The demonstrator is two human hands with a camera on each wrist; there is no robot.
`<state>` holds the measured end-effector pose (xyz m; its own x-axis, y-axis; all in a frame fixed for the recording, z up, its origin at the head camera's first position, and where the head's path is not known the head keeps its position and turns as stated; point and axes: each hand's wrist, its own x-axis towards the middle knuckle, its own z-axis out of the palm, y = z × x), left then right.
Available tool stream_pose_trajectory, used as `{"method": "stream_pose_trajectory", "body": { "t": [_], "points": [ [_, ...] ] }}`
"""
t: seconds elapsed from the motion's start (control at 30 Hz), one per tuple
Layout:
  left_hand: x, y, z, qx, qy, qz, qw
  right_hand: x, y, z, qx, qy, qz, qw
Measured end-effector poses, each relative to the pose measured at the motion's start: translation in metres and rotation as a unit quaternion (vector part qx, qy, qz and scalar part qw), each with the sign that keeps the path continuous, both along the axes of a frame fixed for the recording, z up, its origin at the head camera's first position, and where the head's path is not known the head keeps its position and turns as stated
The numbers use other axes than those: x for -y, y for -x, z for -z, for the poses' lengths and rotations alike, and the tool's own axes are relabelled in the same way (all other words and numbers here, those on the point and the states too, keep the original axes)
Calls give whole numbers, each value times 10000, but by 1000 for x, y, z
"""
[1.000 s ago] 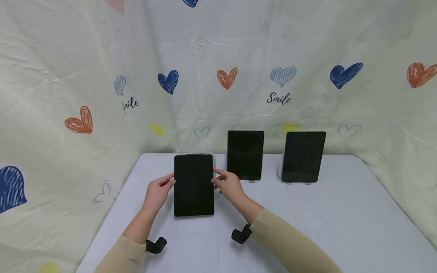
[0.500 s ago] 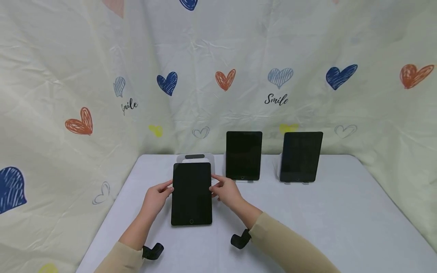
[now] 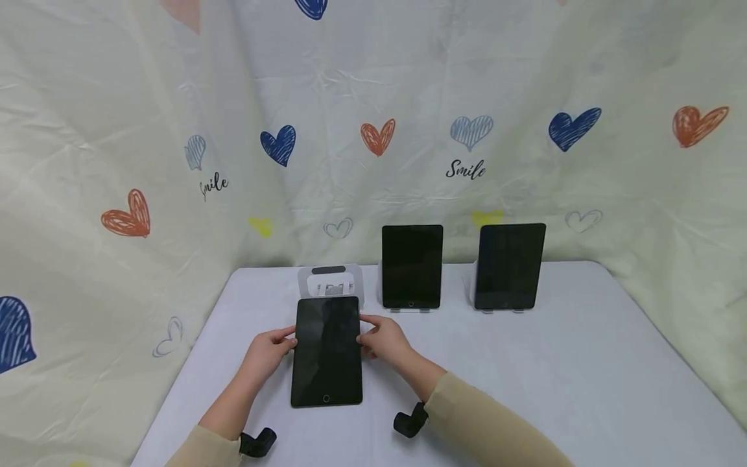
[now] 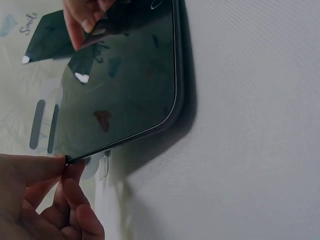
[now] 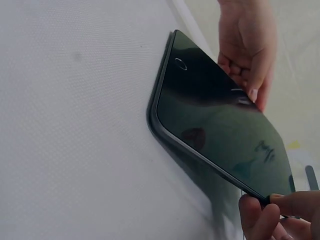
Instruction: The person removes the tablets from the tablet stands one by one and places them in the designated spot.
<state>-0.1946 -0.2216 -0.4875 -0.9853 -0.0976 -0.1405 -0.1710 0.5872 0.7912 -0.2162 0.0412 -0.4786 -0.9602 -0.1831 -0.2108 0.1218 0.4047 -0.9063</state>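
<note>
A black tablet (image 3: 327, 353) with a round home button is held between both hands, screen up. My left hand (image 3: 267, 353) pinches its left edge, thumb on the front and fingers behind. My right hand (image 3: 385, 338) pinches the opposite edge the same way. In the left wrist view the tablet (image 4: 125, 75) slopes, its home-button end low, close over the white tablecloth, and its screen mirrors the backdrop. Just behind its top edge stands a light grey tablet stand (image 3: 357, 285) with a dark pad; its lower part is hidden.
Two more black tablets lean upright on stands at the back of the table, one in the middle (image 3: 412, 266) and another tablet (image 3: 510, 266) to its right. A white cloth covers the table (image 3: 496, 383). Behind it hangs a cream backdrop (image 3: 350, 71) printed with hearts.
Both hands have brought the tablet down and toward the person, tipping it flatter. The light grey stand, mostly hidden behind it earlier, now shows. The head view has shifted slightly.
</note>
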Motion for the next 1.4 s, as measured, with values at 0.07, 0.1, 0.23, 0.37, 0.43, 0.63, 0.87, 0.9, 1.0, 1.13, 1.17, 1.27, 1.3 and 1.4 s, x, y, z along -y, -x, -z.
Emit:
{"method": "stream_pose_trajectory", "body": {
  "t": [0.07,0.1,0.23,0.37,0.43,0.63,0.87,0.9,1.0,1.13,1.17,1.27,1.3,1.4],
  "points": [
    [0,-1,3,54,14,30,10000,1,-1,2,72,14,-7,10000],
    [0,-1,4,80,11,42,10000,1,-2,3,78,22,-29,10000],
    [0,-1,7,173,89,95,9998,2,-3,7,92,57,-95,9999],
    [0,-2,9,298,284,267,9988,1,-6,9,136,-146,-185,9996],
    [0,-3,8,346,395,354,9980,2,-8,11,169,-266,-279,9991],
    [-1,-8,3,416,643,617,9952,4,-15,15,249,-420,-391,9980],
    [-2,-14,-5,488,986,859,9902,7,-20,14,337,-468,-408,9975],
    [-2,-14,-5,480,1035,878,9896,7,-20,14,356,-485,-412,9973],
    [-2,-13,-6,537,1163,907,9876,9,-19,13,421,-539,-411,9968],
    [-3,-12,-6,540,1260,983,9857,8,-18,10,521,-607,-381,9961],
    [-3,-12,-6,519,1282,1006,9853,8,-17,9,557,-625,-367,9958],
    [-2,-13,-4,479,1339,1057,9842,9,-17,7,637,-705,-332,9949],
    [-1,-13,-3,465,1349,1067,9840,9,-16,6,651,-739,-330,9946],
    [-1,-13,-1,456,1351,1100,9837,10,-16,3,663,-840,-344,9937]
  ]
}}
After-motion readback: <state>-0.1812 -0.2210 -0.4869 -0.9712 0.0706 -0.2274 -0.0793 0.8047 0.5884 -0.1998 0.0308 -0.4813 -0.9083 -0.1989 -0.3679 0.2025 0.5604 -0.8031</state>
